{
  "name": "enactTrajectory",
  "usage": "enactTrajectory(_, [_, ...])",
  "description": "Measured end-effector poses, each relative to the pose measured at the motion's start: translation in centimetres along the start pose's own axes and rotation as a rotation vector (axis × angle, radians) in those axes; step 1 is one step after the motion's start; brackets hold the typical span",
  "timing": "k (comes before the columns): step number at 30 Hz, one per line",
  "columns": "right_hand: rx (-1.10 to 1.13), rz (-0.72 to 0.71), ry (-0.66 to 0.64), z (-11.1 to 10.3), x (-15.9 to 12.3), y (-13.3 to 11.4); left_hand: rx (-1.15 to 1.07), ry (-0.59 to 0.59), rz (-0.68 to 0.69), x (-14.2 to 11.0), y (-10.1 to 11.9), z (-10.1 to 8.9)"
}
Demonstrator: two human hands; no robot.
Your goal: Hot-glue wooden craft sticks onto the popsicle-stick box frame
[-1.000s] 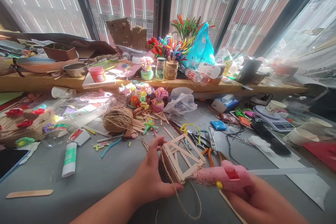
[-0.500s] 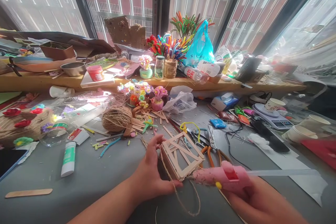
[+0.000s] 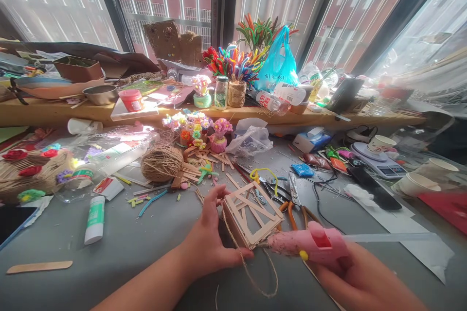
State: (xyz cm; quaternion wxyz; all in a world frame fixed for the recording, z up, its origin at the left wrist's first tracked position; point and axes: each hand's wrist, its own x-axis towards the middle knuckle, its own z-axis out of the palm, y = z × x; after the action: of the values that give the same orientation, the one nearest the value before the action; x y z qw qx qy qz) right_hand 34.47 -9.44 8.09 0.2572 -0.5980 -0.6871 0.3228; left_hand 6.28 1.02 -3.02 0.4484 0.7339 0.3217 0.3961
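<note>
Between the thumb and fingers of my left hand point(image 3: 209, 240) is a small box of wooden craft sticks point(image 3: 254, 215), its top crossed by slanting sticks. My right hand point(image 3: 352, 272) is wrapped round a pink hot glue gun point(image 3: 310, 244), with a clear glue stick point(image 3: 390, 237) jutting from its back. The gun's nozzle meets the box's near right corner; whether glue flows there I cannot see. A length of twine point(image 3: 273, 272) runs along the box's left side and loops below it.
Behind the box lie orange-handled pliers point(image 3: 292, 215) and scissors point(image 3: 295, 188). A twine ball point(image 3: 162, 163), loose sticks point(image 3: 189, 171) and a green-white glue tube point(image 3: 95, 220) are to the left. A kitchen scale point(image 3: 379, 158) stands at right, below a cluttered wooden ledge point(image 3: 175, 119).
Both hands, the box and the glue gun hold nearly the same place. The glue gun and right hand have shifted very slightly; the view has tilted a little.
</note>
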Motion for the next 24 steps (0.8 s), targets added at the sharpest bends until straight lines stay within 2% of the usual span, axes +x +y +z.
enactTrajectory(6, [-0.028, 0.049, 0.026, 0.0, -0.2, -0.1, -0.016, -0.007, 0.000, 0.1, 0.0, 0.0])
enactTrajectory(11, [0.030, 0.032, 0.016, 0.0, -0.1, -0.8, -0.029, -0.009, -0.013, 0.2, 0.2, 0.0])
enactTrajectory(18, [-0.002, 0.015, 0.028, 0.1, -0.1, -0.5, -0.026, -0.008, -0.012, 0.3, 0.4, 0.0])
enactTrajectory(22, [0.078, 0.077, 0.072, 0.8, -0.6, -0.3, -0.004, 0.005, -0.007, 0.1, 0.2, 0.0])
enactTrajectory(24, [0.090, 0.138, 0.098, 0.7, -1.0, 0.6, -0.001, 0.011, 0.003, 0.1, 0.2, 0.0])
